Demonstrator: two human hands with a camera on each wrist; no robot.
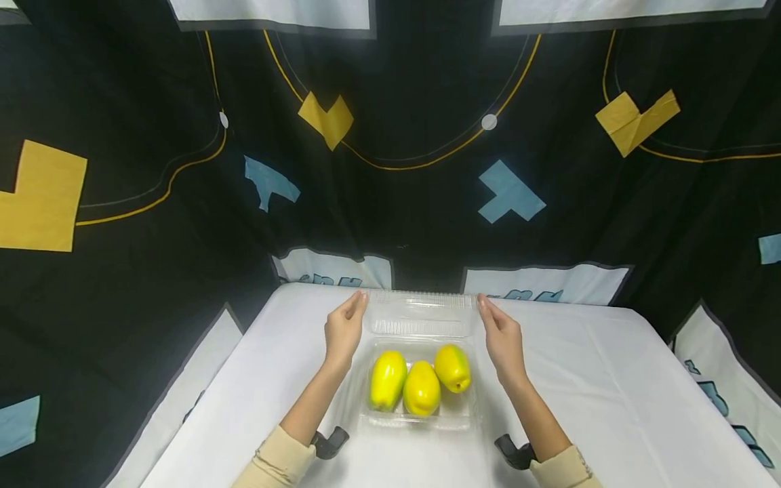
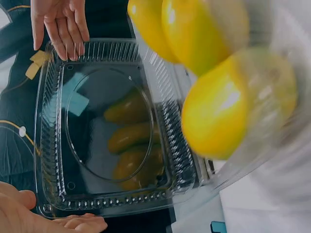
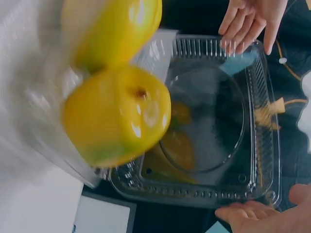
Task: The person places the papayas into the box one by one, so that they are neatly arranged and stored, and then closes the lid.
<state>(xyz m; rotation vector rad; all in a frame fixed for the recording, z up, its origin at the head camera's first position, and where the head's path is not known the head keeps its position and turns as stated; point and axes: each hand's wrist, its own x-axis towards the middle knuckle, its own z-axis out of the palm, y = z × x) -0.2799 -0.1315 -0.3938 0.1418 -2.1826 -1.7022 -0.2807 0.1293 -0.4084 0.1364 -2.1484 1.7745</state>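
Observation:
A clear plastic clamshell container (image 1: pixel 421 421) sits on the table with its lid (image 1: pixel 421 313) raised at the far side. Three glossy yellow mango-like fruits (image 1: pixel 422 388) lie in its base, and their reflections show in the lid in both wrist views. My left hand (image 1: pixel 344 330) touches the lid's left edge near the far corner. At the opposite corner, my right hand (image 1: pixel 503 337) touches the right edge. Across the lid in the left wrist view, the right hand's fingers (image 2: pixel 68 36) look straight. The left hand's fingers (image 3: pixel 243 29) appear likewise in the right wrist view.
White cloth covers the table (image 1: pixel 598 379). Behind and around it hangs a black patterned cloth (image 1: pixel 403 224) with yellow and blue shapes. Each wrist wears a dark strap mount (image 1: pixel 330 443).

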